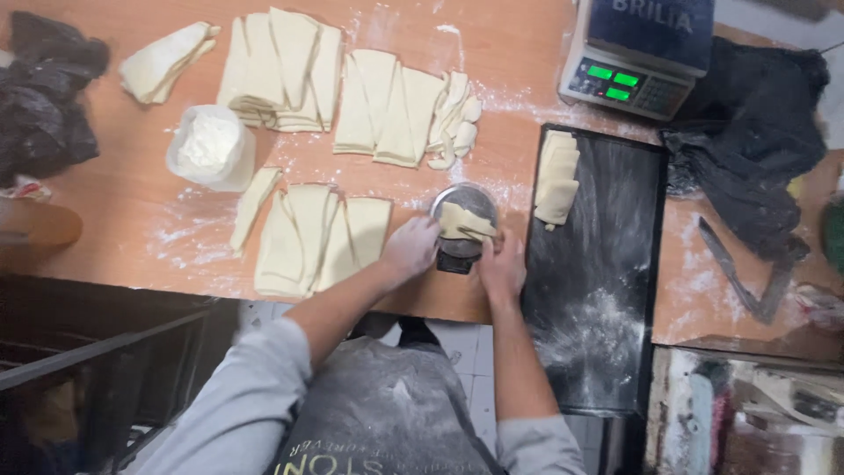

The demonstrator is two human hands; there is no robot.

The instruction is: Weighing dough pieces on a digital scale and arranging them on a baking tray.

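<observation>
My left hand (410, 249) and my right hand (502, 264) meet at a small round metal scale (463, 204) near the table's front edge. A pale strip of dough (465, 223) lies across its pan, and the fingers of both hands pinch it from either side. Just left of my left hand lie several cut dough triangles (309, 236) on the floured wooden table (132, 220). To the right of my right hand a black baking tray (607, 264) carries a couple of folded dough pieces (557, 176) at its far end.
More dough triangles (281, 70) and a second stack (391, 101) lie at the back, with a white tub of flour (211, 145) to the left. A larger digital scale (637, 57) stands back right. Black cloth (747, 149) lies right, dark bags (44, 88) left.
</observation>
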